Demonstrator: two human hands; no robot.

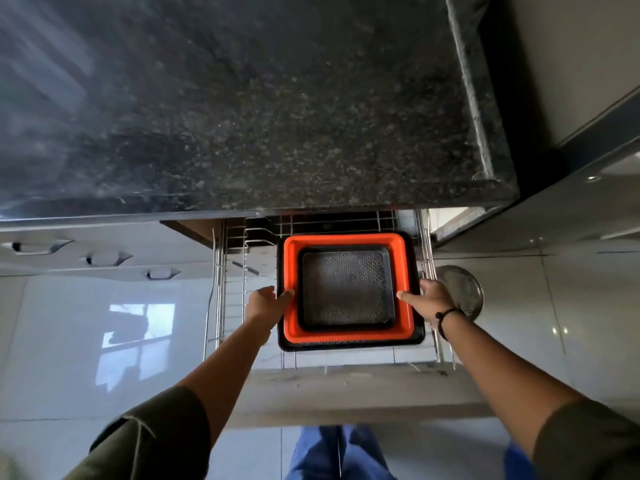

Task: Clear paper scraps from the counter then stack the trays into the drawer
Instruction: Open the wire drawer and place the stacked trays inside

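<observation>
- Blue trouser legs [341, 452] show at the bottom edge, above a glossy pale floor [69, 341].
- Olive sleeves cover both upper arms; the bare forearms reach forward and down over the drawer's pale front panel [346, 393].
- Left hand [266, 303] grips the left rim of the tray stack, thumb over the orange edge.
- Right hand [431, 299] grips the right rim the same way, thumb on the orange edge; a dark bead bracelet [446, 320] circles that wrist.
- 3 nested trays sit between the hands: a large black tray [349, 345] at the bottom, an orange tray [346, 240] inside it, and a small dark perforated tray [346, 289] on top.
- The stack is inside the open wire-rack drawer [221, 289], toward its right side; whether it rests on the wires I cannot tell.
- A round metal strainer [464, 289] lies just right of the drawer.
- Farther off, the dark speckled granite counter [259, 116] overhangs the drawer's back.
</observation>
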